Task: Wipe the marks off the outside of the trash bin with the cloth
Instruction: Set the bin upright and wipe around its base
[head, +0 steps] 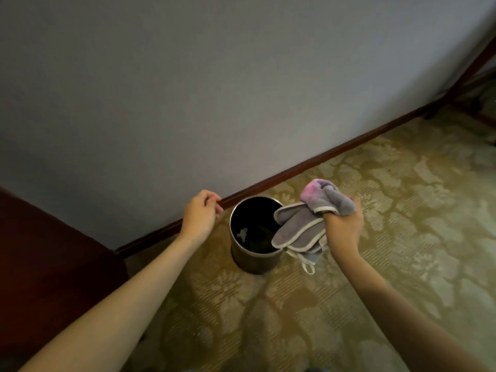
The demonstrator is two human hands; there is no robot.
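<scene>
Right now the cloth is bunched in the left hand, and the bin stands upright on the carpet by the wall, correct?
Not quite: the head view shows the right hand gripping the cloth; the left hand holds nothing. The bin does stand upright on the carpet by the wall.

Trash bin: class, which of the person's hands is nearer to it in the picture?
Right. The right hand grips the cloth beside the trash bin, the cloth overlapping its rim. The left hand hangs loosely curled, apart on the other side.
</scene>
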